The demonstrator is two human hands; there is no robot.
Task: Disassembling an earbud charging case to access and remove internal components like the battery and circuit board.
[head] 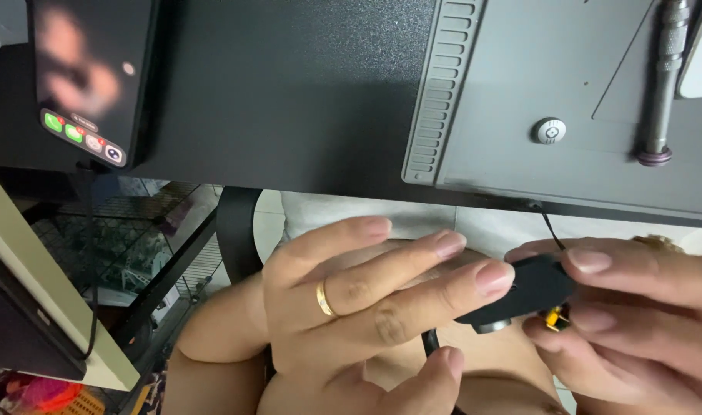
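Observation:
Both hands meet below the edge of a black desk (289,92). My left hand (359,307), with a gold ring on one finger, pinches the left end of a small flat black device (532,288) between fingertips and thumb. My right hand (635,307) grips the device's right end, fingers above and below. A small yellow part (553,316) and a round grey piece (491,327) show under the device. A thin black wire (549,228) runs from it up to the desk edge.
A phone (89,77) with a lit screen lies at the desk's left. A grey work mat (535,92) at the right carries a metal screwdriver (665,77) and a round white button-like part (549,131). Wire shelving (128,230) stands below left.

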